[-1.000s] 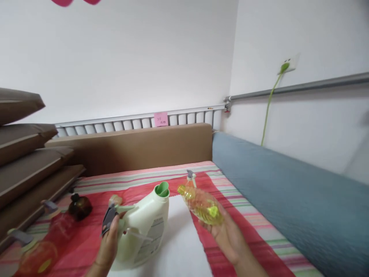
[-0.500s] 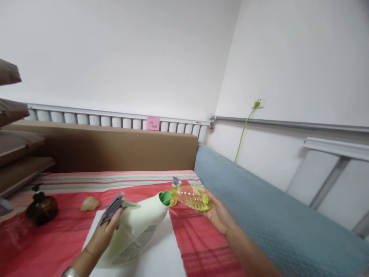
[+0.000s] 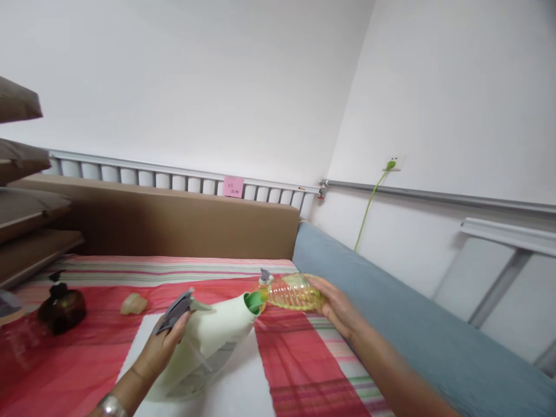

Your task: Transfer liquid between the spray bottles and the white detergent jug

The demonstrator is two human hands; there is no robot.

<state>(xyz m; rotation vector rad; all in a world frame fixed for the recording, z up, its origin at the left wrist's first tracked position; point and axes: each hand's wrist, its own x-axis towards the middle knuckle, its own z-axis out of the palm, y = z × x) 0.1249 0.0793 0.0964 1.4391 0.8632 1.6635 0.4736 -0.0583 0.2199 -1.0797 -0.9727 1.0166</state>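
Note:
A pale green jug (image 3: 212,341) with a grey lever on its handle leans to the right over a white sheet. My left hand (image 3: 167,339) is closed around its handle. At its green-lined mouth, a clear yellow ribbed bottle (image 3: 293,292) lies nearly level in the air. My right hand (image 3: 336,304) grips that bottle by its right end. The bottle's left end meets or overlaps the jug's mouth; whether liquid passes is too small to tell. A small grey-and-white cap (image 3: 266,277) shows just behind, its base partly hidden.
On the red striped cloth at left are a dark brown pump bottle (image 3: 62,304), a cream-coloured piece (image 3: 133,303) and a clear container (image 3: 17,336). Brown stacked shelves (image 3: 35,211) rise at far left. A brown headboard (image 3: 186,226) and blue padded side (image 3: 391,301) border the cloth.
My right hand has swung the yellow bottle slightly upward at its right end, making it more level. The jug has barely shifted. The view has tilted a little.

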